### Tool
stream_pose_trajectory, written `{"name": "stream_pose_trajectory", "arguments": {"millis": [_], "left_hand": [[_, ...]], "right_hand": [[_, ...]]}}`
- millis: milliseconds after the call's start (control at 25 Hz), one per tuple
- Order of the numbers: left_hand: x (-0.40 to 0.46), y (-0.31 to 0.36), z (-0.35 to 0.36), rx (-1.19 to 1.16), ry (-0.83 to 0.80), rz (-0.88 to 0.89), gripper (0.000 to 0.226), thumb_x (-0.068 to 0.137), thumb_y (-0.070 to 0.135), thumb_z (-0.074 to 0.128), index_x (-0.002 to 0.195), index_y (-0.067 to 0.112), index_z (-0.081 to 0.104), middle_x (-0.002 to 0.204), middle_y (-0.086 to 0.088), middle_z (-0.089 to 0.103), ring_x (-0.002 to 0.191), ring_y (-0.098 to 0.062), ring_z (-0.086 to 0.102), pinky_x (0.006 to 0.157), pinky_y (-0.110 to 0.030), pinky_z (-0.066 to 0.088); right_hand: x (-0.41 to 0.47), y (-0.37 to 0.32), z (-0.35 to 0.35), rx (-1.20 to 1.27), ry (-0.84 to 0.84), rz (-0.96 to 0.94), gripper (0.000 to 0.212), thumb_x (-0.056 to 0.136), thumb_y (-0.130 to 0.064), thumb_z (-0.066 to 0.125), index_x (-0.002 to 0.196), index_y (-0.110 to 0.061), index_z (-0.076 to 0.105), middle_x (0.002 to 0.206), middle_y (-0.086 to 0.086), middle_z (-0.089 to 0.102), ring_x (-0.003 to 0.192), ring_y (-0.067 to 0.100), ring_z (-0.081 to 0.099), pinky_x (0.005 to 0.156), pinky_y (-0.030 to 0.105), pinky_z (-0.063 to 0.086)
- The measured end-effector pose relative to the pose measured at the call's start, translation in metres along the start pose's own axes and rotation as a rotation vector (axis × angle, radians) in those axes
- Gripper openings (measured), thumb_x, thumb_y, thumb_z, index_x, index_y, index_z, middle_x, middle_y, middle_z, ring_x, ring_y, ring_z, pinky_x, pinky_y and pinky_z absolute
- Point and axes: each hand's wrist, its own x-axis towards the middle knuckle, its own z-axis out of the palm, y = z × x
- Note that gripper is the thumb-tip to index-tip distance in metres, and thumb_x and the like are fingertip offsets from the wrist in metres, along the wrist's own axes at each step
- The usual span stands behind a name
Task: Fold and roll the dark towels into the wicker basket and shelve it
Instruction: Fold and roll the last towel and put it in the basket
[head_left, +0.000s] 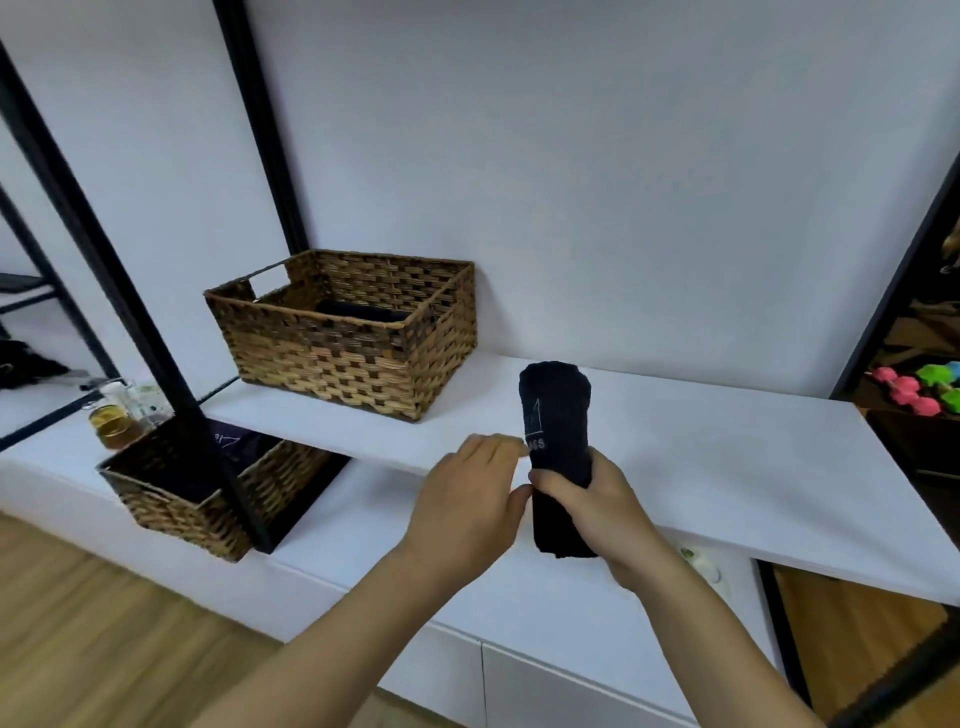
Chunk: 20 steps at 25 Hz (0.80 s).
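My right hand (597, 509) grips a rolled dark towel (558, 415), held upright over the front edge of the white shelf (727, 467); pale stitched lettering shows on the roll. Beside it, my left hand (467, 493) has its fingers relaxed and its thumb touching the roll's left side. A wicker basket (332, 358) stands on the shelf to the left, with a dark towel (358, 312) lying inside it. A second wicker basket (187, 499) sits lower left on the cabinet top and holds dark cloth (234, 447).
A black metal post (156, 332) of the shelf frame crosses in front of the lower basket. Small bottles and a jar (114, 415) stand at the left. Coloured toys (919, 389) lie on a dark unit at the right. Wooden floor lies below.
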Motion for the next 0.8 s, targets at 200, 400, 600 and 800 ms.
{"name": "stream_pose_trajectory", "arguments": {"millis": [200,400,600,800], "left_hand": [[0.012,-0.058,-0.045,0.336,-0.031,0.491,0.058,0.087,0.024,0.059,0.144,0.021,0.049,0.150,0.004,0.050,0.148,-0.023,0.034,0.123,-0.049,0.018],[0.028,-0.131,-0.093,0.350,-0.353,0.281,0.055,0.077,0.066,0.067,0.117,0.030,0.057,0.107,0.012,0.065,0.100,-0.015,0.062,0.087,-0.038,0.052],[0.040,-0.218,-0.137,0.086,-0.324,0.175,0.046,0.079,0.049,0.075,0.116,0.035,0.053,0.106,0.015,0.063,0.093,-0.009,0.059,0.077,-0.031,0.053],[0.072,-0.295,-0.179,-0.259,-0.208,0.067,0.047,0.080,0.042,0.081,0.113,0.042,0.048,0.105,0.019,0.063,0.088,0.000,0.063,0.068,-0.017,0.050]], "right_hand": [[0.016,-0.037,0.035,-0.408,-0.299,-0.132,0.018,0.085,-0.022,0.072,0.099,-0.028,0.062,0.079,-0.011,0.069,0.069,0.002,0.064,0.059,0.020,0.051],[0.039,-0.067,0.096,-0.927,-0.319,-0.278,0.033,0.074,-0.035,0.073,0.097,-0.035,0.049,0.089,-0.012,0.062,0.077,0.010,0.063,0.065,0.034,0.053],[0.063,-0.108,0.166,-1.226,-0.054,-0.487,0.040,0.074,-0.045,0.069,0.105,-0.040,0.045,0.093,-0.014,0.060,0.075,0.008,0.057,0.059,0.027,0.050],[0.104,-0.143,0.209,-0.876,0.173,-0.486,0.044,0.076,-0.045,0.078,0.107,-0.037,0.048,0.094,-0.016,0.059,0.081,0.005,0.059,0.064,0.028,0.056]]}}
